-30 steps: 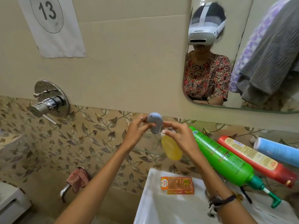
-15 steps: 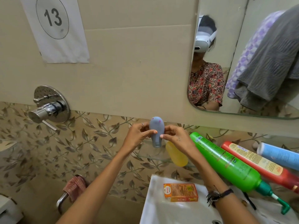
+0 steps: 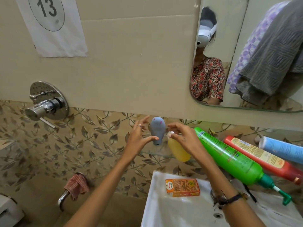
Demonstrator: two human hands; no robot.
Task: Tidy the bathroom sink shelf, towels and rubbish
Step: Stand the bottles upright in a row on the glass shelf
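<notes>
Glass shelf (image 3: pixel 157 152) above white sink (image 3: pixel 172 210), leaf-tiled wall (image 3: pixel 98 145).

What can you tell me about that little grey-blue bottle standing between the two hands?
The grey-blue bottle is a small, matte, plastic-looking tube with a rounded bulbous top bearing two tiny pink marks. It narrows to a cap at the bottom and stands upright, cap down, on the glass shelf. The left hand and right hand flank it with open fingers; actual touch cannot be told.
</notes>
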